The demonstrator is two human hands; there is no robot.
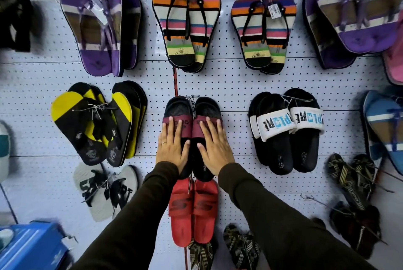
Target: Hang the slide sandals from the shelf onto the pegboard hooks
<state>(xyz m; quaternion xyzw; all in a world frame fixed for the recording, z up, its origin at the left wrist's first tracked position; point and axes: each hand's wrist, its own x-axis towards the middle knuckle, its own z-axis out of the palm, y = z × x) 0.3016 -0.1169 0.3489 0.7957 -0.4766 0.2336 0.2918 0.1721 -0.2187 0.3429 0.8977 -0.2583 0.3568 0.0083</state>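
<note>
A pair of black slide sandals with maroon straps (pixel 193 108) hangs from a hook (pixel 192 96) in the middle of the white pegboard (pixel 235 82). My left hand (pixel 173 145) lies flat on the left sandal, fingers spread over its strap. My right hand (pixel 214 147) lies flat on the right sandal in the same way. Neither hand is curled around anything. The lower halves of both sandals are hidden under my hands.
Other pairs hang all around: red slides (pixel 194 210) just below, black slides with white straps (pixel 285 130) to the right, yellow-black flip-flops (pixel 96 123) to the left, striped flip-flops (pixel 187 25) above. A blue box (pixel 32 245) sits at lower left.
</note>
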